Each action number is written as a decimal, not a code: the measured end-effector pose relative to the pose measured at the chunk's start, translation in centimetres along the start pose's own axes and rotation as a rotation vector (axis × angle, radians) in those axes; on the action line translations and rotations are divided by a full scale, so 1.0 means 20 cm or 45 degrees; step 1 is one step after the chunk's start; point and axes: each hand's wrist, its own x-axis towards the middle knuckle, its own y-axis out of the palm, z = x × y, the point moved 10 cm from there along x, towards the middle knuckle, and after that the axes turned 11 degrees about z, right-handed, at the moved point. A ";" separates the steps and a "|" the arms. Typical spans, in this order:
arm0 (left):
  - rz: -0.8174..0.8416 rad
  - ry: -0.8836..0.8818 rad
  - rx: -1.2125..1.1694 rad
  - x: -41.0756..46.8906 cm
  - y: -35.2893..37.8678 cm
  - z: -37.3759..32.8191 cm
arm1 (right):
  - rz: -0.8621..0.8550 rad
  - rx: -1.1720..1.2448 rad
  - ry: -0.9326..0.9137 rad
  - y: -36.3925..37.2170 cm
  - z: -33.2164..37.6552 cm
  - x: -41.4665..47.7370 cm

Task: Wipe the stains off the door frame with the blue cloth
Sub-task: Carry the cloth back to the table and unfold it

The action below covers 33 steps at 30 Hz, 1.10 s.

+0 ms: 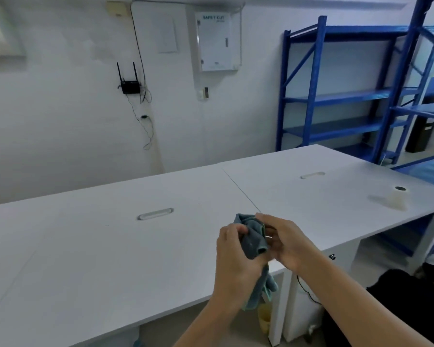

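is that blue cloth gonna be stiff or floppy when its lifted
Probably floppy: the blue cloth bunches into folds between the left hand and right hand, and its loose end hangs limp below them. Likely light: it looks thin and small in the hands.

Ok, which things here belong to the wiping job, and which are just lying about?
Job: blue cloth, held by left hand and right hand; door frame not in view.
Lying about: white table, pale roll, router, blue shelving, wall cabinet.
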 end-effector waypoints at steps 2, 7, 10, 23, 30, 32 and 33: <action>-0.048 0.004 -0.107 0.13 0.01 0.04 | 0.051 -0.070 -0.052 -0.08 0.05 0.11; -0.149 -0.142 -0.296 0.41 0.00 0.21 | 0.050 -0.226 -0.020 -0.31 0.11 0.36; -0.096 -0.249 -0.412 0.53 0.01 0.33 | 0.003 -0.240 -0.013 -0.39 0.10 0.49; 0.295 -0.402 -0.259 1.03 0.02 0.80 | -0.032 -0.512 0.066 -0.53 -0.02 0.97; 0.812 -0.469 0.002 1.15 0.27 1.10 | 0.097 -0.593 0.394 -0.81 -0.35 1.11; 0.856 -0.521 0.035 1.18 0.36 1.22 | 0.110 -0.594 0.481 -0.89 -0.45 1.18; 0.849 -0.541 0.053 1.19 0.40 1.27 | 0.114 -0.596 0.517 -0.93 -0.50 1.21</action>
